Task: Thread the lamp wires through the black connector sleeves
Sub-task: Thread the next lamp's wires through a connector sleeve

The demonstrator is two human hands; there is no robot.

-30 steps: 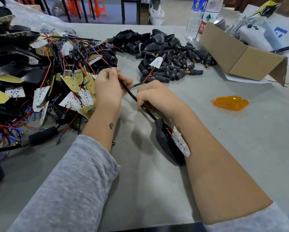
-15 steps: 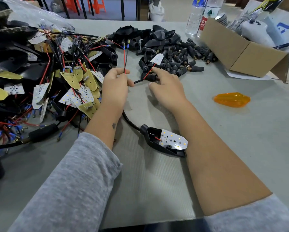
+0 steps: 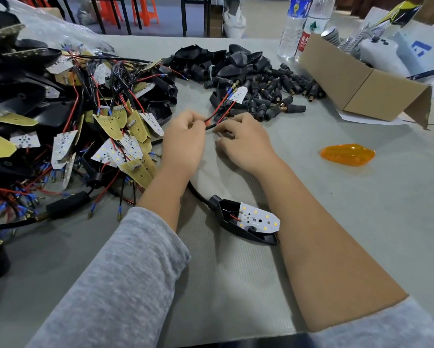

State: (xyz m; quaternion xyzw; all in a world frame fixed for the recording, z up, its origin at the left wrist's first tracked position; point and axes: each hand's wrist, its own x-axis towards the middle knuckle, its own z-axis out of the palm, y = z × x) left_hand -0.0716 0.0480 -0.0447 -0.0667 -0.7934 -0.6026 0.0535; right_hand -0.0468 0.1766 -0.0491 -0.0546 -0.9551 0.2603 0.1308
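Now I see left hand (image 3: 183, 141) curled, grip pinching red lamp wires (image 3: 219, 110) where they leave black cable. Right hand (image 3: 243, 144) just beside, fingers bent toward same wires; cannot tell if its grip holds them. Lamp housing (image 3: 243, 226) with white LED board lies on desk (image 3: 361, 222) between my forearms. Connector sleeves (image 3: 273, 96) piled beyond hands, near cardboard box (image 3: 361, 89). Orange lens (image 3: 346, 154) off right.

An orange lens (image 3: 347, 154) lies alone on the grey table (image 3: 361, 222), to the right. Far right, an open cardboard box (image 3: 361, 84) sits with two plastic water bottles (image 3: 303, 23) upright just beside its left end. Beyond the table stand orange stools (image 3: 125, 8).
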